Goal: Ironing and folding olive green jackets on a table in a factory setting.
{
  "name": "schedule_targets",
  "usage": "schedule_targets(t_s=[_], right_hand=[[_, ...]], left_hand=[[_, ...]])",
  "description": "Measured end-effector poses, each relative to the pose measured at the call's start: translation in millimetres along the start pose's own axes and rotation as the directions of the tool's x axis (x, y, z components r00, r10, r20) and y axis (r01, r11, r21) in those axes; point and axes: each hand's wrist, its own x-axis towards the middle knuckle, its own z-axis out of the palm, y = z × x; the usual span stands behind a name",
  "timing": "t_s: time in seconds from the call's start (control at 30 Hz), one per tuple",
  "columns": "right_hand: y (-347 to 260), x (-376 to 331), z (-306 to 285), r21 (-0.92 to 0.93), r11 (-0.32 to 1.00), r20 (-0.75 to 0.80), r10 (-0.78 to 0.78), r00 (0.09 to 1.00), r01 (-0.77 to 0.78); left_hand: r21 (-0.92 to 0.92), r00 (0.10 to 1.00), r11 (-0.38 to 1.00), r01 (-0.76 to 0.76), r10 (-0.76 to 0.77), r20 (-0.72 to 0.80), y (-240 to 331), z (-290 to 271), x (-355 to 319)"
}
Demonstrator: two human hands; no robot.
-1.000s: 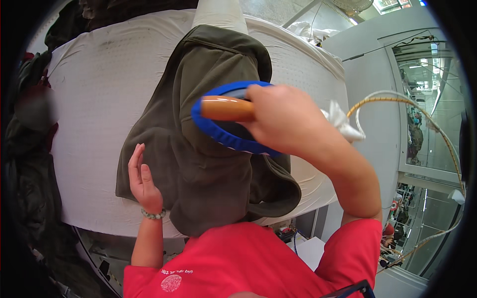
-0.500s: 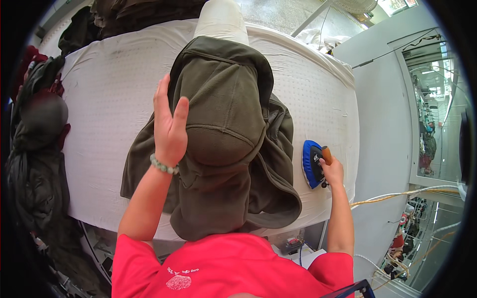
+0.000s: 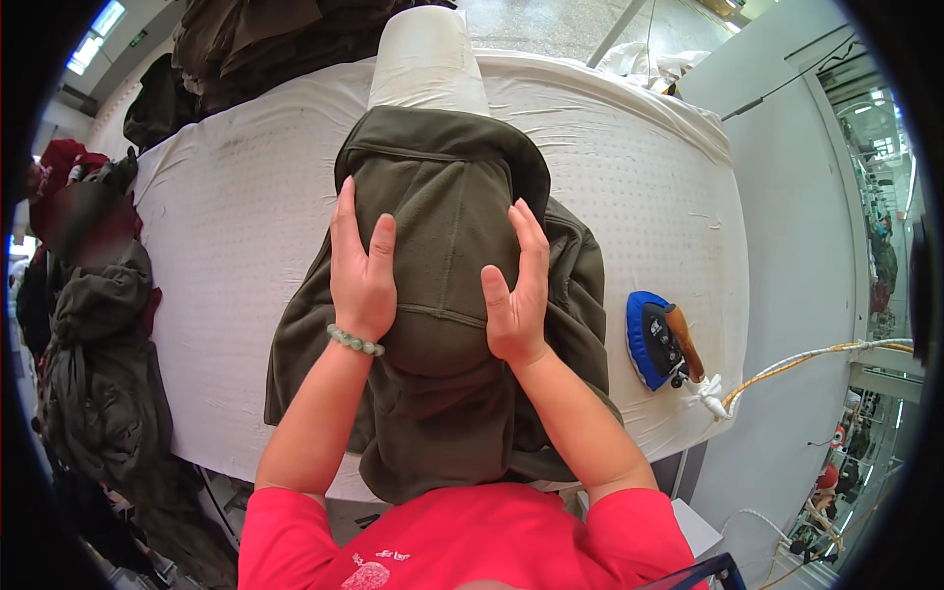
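A dark olive jacket (image 3: 433, 236) is pulled over the narrow end of a white padded pressing form (image 3: 425, 59). Its seams run across and down the stretched cloth. My left hand (image 3: 364, 280) lies along the left side of the covered form, fingers stretched out and pointing away from me. On the opposite side, my right hand (image 3: 519, 295) rests against the cloth with its fingers straight and thumb apart. Neither hand grips anything. To the right, an iron (image 3: 651, 339) with a blue cover and wooden handle sits on the white-covered table (image 3: 236, 295), no hand on it.
White and yellow cables (image 3: 787, 362) run from the iron's handle to the right. Folded dark garments (image 3: 265, 39) are piled behind the table's far left. More dark clothes (image 3: 93, 344) hang along the left edge. A pale wall (image 3: 787, 236) stands close on the right.
My right hand has let go of the iron and moved left onto the jacket. My left hand stays on the jacket's left side. The view has shifted slightly.
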Motion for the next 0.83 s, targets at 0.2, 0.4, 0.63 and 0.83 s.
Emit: schedule_targets(t_s=[0.2,0.4,0.63,0.83], right_hand=[[20.4,40.8,-3.2,-0.141,0.984,0.019,-0.104,0.994,0.106],[87.7,109.0,-44.5,-0.569,0.764,0.144,0.456,0.878,-0.304],[-158.2,-4.5,-122.3,-0.147,0.914,0.414,-0.29,0.863,0.378],[-232.0,-61.6,-201.7,0.303,0.909,0.635,-0.417,0.65,0.287]], left_hand=[[-0.06,0.994,0.998,-0.031,0.025,-0.11,-14.1,-6.3,-6.0],[0.02,0.971,0.992,-0.121,0.123,-0.206,20.8,-12.8,-20.1],[-0.482,0.831,0.677,0.557,-0.452,0.325,11.9,-66.9,-181.3],[0.195,0.869,0.96,-0.202,0.084,0.488,228.9,-77.1,-178.0]])
